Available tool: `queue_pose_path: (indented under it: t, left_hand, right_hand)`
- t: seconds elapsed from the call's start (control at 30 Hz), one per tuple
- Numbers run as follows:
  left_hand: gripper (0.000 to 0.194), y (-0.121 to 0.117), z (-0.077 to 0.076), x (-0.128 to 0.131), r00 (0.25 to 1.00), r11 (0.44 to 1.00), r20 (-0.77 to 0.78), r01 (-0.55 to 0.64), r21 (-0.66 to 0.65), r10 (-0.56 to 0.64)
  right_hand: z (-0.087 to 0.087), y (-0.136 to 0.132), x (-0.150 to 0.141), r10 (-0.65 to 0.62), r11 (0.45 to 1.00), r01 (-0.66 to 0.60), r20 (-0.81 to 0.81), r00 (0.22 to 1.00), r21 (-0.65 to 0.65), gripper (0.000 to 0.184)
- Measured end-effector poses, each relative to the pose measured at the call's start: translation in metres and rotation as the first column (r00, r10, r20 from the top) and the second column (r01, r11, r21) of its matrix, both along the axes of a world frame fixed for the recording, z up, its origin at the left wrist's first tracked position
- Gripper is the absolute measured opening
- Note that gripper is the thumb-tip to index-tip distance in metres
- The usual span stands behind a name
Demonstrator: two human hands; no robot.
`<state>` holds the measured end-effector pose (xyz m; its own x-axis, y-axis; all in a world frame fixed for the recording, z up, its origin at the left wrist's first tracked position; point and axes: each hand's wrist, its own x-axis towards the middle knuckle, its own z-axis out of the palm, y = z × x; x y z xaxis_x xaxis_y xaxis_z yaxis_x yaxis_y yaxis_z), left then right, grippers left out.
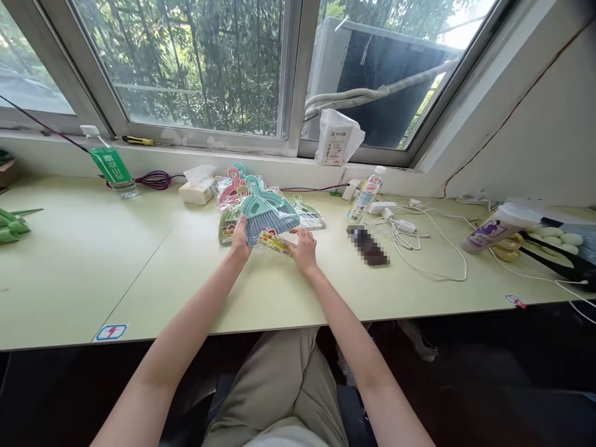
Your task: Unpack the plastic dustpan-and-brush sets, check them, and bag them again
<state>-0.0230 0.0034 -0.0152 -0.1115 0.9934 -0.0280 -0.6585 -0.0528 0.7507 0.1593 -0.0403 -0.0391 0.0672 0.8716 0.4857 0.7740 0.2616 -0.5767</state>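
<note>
A teal mini dustpan and brush set (269, 208) in clear wrap is held up at the middle of the desk, its grey bristles facing me. My left hand (240, 239) is closed on the left edge of this set. At the lower right, my right hand (303, 248) pinches the end of the yellow label card (275, 241) along the bottom of the pack. Directly behind lie more wrapped sets, including one with a pink handle (231, 186). A green-handled set (307, 212) lies just to the right, its bristles toward me.
A tissue pack (197, 189) and a green-labelled bottle (112, 164) stand to the left. On the right are a drink bottle (366, 197), a blurred dark object (367, 246), white cables (405, 239) and a lidded cup (493, 230). The desk's front edge (288, 329) runs before my lap.
</note>
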Motion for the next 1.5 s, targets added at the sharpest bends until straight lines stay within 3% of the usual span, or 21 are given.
queue_pose_path:
  t: [0.1,0.2,0.27,0.33,0.43,0.5,0.57,0.6,0.63,0.7,0.77,0.83,0.97,1.03,1.13,1.3,1.5]
  left_hand:
    - [0.033,0.001,0.004,0.000,0.996,0.998,0.086,-0.025,-0.054,0.029]
    - [0.034,0.000,0.010,-0.004,0.993,0.999,0.114,-0.029,-0.020,0.031]
    - [0.036,0.001,0.012,-0.009,0.994,0.999,0.107,-0.033,0.009,0.031]
    - [0.038,0.001,0.014,-0.014,0.996,0.998,0.074,-0.045,0.045,0.041]
    - [0.041,-0.001,0.018,-0.019,0.998,0.993,0.023,-0.061,0.104,0.059]
    - [0.040,-0.005,0.021,-0.019,0.999,0.991,0.016,-0.047,0.124,0.045]
    - [0.036,-0.011,0.023,-0.015,1.000,0.992,0.019,-0.018,0.127,0.016]
    - [0.034,-0.013,0.024,-0.013,1.000,0.993,0.020,0.001,0.121,-0.004]
    - [0.033,-0.016,0.024,-0.009,0.999,0.993,0.021,0.028,0.112,-0.030]
    - [0.032,-0.022,0.025,-0.001,0.995,0.992,0.026,0.097,0.076,-0.100]
    - [0.033,-0.027,0.024,0.007,0.984,0.984,0.034,0.173,0.042,-0.174]
    - [0.033,-0.031,0.024,0.013,0.974,0.974,0.034,0.225,0.031,-0.226]
    - [0.033,-0.031,0.023,0.012,0.969,0.968,0.004,0.247,0.041,-0.247]
    - [0.033,-0.027,0.021,0.008,0.966,0.965,-0.028,0.257,0.046,-0.256]
    - [0.039,-0.019,0.016,0.005,0.960,0.963,-0.098,0.267,0.029,-0.263]
    - [0.038,-0.004,0.005,0.011,0.972,0.990,-0.197,0.117,-0.079,-0.130]
    - [0.042,0.008,0.016,-0.008,0.990,0.999,-0.138,0.032,0.034,-0.027]
  right_hand:
    - [-0.004,0.003,0.005,0.139,0.975,-0.151,-0.084,0.987,-0.162,0.036]
    - [-0.006,0.003,0.005,0.288,0.907,-0.316,-0.137,0.948,-0.277,0.031]
    - [-0.006,0.003,0.007,0.303,0.891,-0.336,-0.152,0.941,-0.305,0.027]
    - [-0.003,0.004,0.015,0.195,0.921,-0.241,-0.173,0.965,-0.307,0.025]
    - [0.004,0.004,0.036,-0.170,0.957,0.120,-0.176,0.970,-0.266,0.025]
    - [0.010,0.002,0.048,-0.413,0.909,0.394,-0.162,0.896,-0.139,0.027]
    - [0.015,-0.001,0.051,-0.517,0.847,0.530,-0.173,0.838,0.036,0.030]
    - [0.017,-0.002,0.049,-0.490,0.852,0.513,-0.189,0.851,0.102,0.029]
    - [0.018,-0.003,0.045,-0.401,0.891,0.433,-0.212,0.891,0.135,0.027]
    - [0.017,-0.004,0.030,-0.083,0.988,0.119,-0.311,0.947,0.098,0.023]
    - [0.013,-0.003,0.014,0.190,0.975,-0.221,-0.512,0.838,0.001,0.027]
    - [0.008,-0.001,0.003,0.234,0.919,-0.390,-0.714,0.660,-0.060,0.030]
    - [0.005,0.002,0.002,0.102,0.920,-0.392,-0.947,0.306,-0.028,0.026]
    - [0.007,0.001,0.008,0.037,0.926,-0.374,-0.976,0.216,-0.048,0.034]
    - [0.010,0.000,0.014,-0.032,0.921,-0.370,-0.971,0.238,-0.121,0.037]
    - [0.012,-0.001,0.013,0.044,0.878,-0.473,-0.972,0.232,-0.073,0.034]
    - [0.016,-0.002,0.017,0.092,0.876,-0.480,-0.958,0.273,-0.053,0.032]
